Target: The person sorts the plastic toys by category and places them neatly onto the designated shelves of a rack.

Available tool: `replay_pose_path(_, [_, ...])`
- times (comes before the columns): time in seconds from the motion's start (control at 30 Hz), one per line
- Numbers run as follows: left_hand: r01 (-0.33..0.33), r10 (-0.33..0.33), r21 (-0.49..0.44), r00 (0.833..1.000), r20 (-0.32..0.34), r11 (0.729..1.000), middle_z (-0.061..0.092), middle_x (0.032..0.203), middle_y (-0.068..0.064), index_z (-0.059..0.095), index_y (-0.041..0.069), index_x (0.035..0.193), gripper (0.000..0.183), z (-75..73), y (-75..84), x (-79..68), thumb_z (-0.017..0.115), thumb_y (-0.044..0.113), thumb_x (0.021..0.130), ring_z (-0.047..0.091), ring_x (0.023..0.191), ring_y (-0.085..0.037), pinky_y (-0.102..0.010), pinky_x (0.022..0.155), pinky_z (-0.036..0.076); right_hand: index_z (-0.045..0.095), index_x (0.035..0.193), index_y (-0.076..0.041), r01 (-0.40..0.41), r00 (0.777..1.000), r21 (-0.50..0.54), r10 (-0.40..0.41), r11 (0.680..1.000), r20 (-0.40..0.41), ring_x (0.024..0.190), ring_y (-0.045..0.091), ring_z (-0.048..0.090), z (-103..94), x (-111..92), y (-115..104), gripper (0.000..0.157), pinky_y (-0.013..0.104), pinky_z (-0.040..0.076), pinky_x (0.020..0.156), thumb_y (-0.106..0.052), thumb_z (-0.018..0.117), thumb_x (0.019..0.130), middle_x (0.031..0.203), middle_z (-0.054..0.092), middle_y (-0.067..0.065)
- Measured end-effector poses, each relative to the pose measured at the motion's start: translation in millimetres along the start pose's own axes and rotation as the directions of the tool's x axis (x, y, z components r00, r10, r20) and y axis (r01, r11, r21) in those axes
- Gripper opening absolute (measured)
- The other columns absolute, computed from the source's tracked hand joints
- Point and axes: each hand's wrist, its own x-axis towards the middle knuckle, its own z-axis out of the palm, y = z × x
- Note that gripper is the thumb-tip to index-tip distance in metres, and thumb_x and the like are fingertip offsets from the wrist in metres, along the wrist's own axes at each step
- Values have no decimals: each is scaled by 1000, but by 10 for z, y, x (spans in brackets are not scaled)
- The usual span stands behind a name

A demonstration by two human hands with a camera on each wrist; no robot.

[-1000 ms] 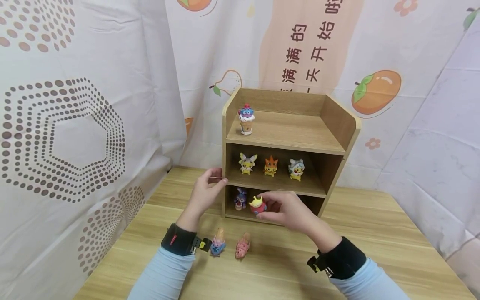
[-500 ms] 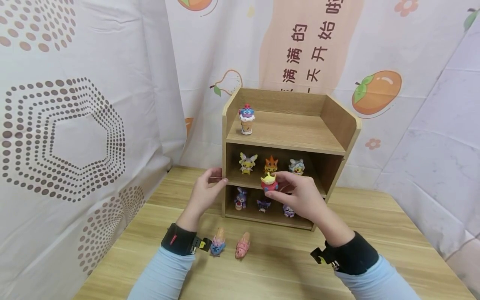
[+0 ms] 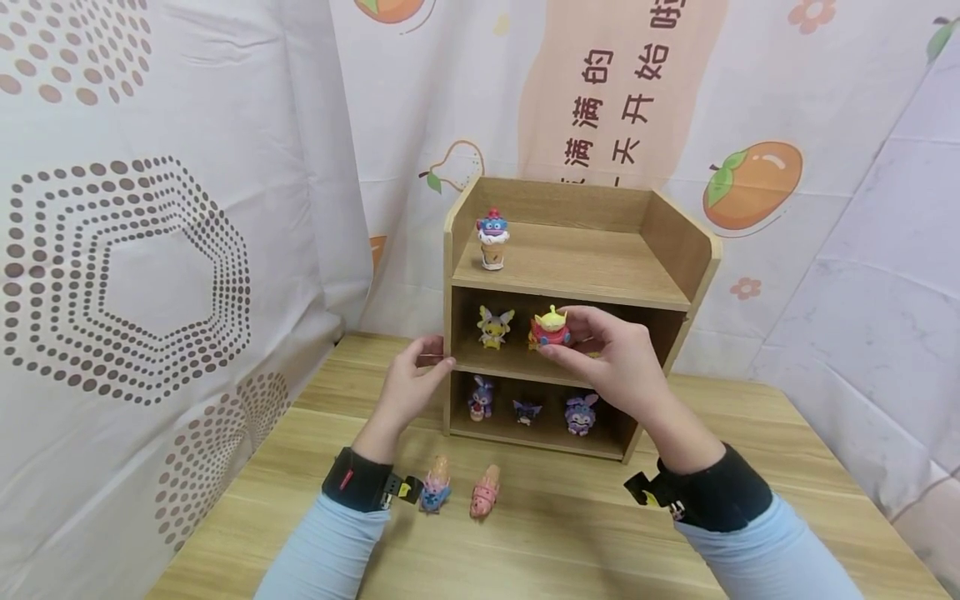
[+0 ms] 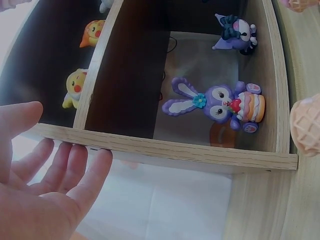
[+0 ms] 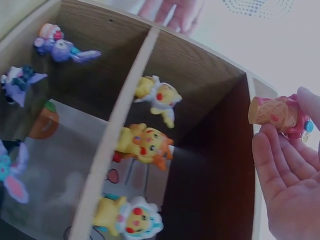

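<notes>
My right hand (image 3: 618,358) pinches a toy figurine (image 3: 550,327) with a yellow head, red middle and waffle-cone base, its cone clear in the right wrist view. It is held in front of the wooden shelf unit (image 3: 570,290), level with the middle compartment. My left hand (image 3: 408,387) touches the unit's left side panel, fingers fairly straight on its outer face. In the middle compartment stand a yellow-white figurine (image 3: 493,328), an orange one (image 5: 145,145) and a white-and-blue-hooded one (image 5: 132,217); the latter two are mostly hidden in the head view.
A blue-headed cone figurine (image 3: 492,237) stands at the left of the top shelf. Below are a purple rabbit (image 3: 481,400), a dark purple figurine (image 3: 526,412) and another purple one (image 3: 580,414). Blue (image 3: 435,487) and pink (image 3: 485,492) cone figurines lie on the table (image 3: 570,542).
My right hand has lifted the yellow-headed figurine from before the bottom compartment up to the middle one, slightly rightward. Bottom figurines have come into sight. My left hand has stayed put.
</notes>
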Motion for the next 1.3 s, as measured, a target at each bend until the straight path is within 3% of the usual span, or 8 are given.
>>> replay_pose_path(0.27, [-6, 6, -14, 1000, 3, 1000, 62, 126, -19, 60, -1, 131, 40, 5, -17, 8, 71, 17, 97, 60, 116, -35, -48, 98, 52, 71, 119, -7, -11, 998, -44, 8, 999, -65, 77, 12, 71, -113, 135, -73, 41, 15, 54, 67, -15, 87, 82, 96, 76, 0])
replay_pose_path(0.67, [-5, 5, 9, 1000, -4, 1000, 63, 125, -17, 60, -1, 130, 39, 0, 1, -7, 71, 15, 96, 61, 115, -34, -46, 96, 53, 67, 128, -4, -69, 991, -48, 63, 996, -119, 83, 11, 73, -238, 400, -85, 46, 13, 53, 69, -18, 83, 88, 100, 77, 7])
replay_pose_path(0.93, [-33, 33, 20, 999, -13, 999, 64, 121, -17, 62, -1, 126, 34, 5, -30, 7, 71, 14, 96, 63, 111, -32, -45, 97, 53, 65, 132, -4, -112, 986, -49, 104, 993, -130, 85, 2, 71, -306, 649, -95, 52, 13, 52, 69, -25, 83, 88, 101, 77, 8])
replay_pose_path(1.3, [-46, 47, 30, 999, -15, 998, 65, 121, -18, 63, 0, 127, 36, 4, -39, 14, 72, 17, 96, 63, 113, -34, -49, 94, 54, 62, 135, -5, -202, 976, -56, 196, 978, -95, 94, 20, 73, -299, 917, -71, 57, 18, 51, 66, -37, 79, 90, 105, 76, 9])
